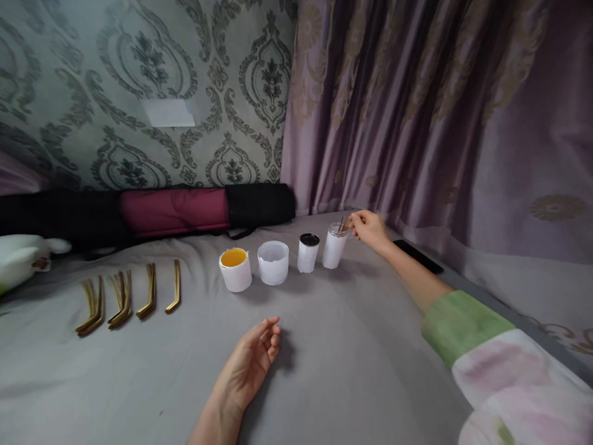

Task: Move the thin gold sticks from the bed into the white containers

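Four white cups stand in a row on the grey sheet: one with a yellow inside (235,268), a wider clear-white one (273,262), one with a dark inside (308,252) and a tall one (334,246) at the right end. My right hand (369,229) reaches over the tall cup, fingers pinched on a thin gold straw (343,224) that sticks out of it. My left hand (256,358) rests on the sheet in front of the cups, palm up, fingers loosely curled and holding nothing. Several bent gold straws (124,299) lie in a row at the left.
A black and maroon rolled bag (176,210) lies along the patterned wall behind. A purple curtain (440,111) hangs at the right. A dark phone (418,256) lies near the curtain. A white soft toy (21,256) sits at the far left.
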Motion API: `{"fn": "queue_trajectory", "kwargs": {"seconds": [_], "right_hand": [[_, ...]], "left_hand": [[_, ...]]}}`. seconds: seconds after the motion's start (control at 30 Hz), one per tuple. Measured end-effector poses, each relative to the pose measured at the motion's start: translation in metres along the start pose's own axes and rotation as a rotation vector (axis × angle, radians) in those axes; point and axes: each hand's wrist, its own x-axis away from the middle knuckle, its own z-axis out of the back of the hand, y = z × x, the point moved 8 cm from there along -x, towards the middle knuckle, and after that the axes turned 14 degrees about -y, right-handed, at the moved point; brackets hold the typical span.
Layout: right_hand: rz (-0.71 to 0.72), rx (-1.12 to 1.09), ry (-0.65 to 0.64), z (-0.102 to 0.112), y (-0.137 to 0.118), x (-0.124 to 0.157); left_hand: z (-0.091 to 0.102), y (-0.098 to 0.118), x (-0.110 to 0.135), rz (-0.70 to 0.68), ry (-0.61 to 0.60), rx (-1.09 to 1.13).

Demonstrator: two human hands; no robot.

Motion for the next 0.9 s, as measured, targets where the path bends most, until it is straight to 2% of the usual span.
{"fn": "queue_trajectory", "kwargs": {"seconds": [0.47,0.9], "right_hand": [[0.016,0.043,-0.014,-0.002,-0.002,0.003],[0.018,0.078,-0.042,-0.007,0.011,-0.002]], "left_hand": [[-0.001,0.000,0.000,0.002,0.006,-0.008],[-0.001,0.001,0.001,0.004,0.015,-0.007]]}}
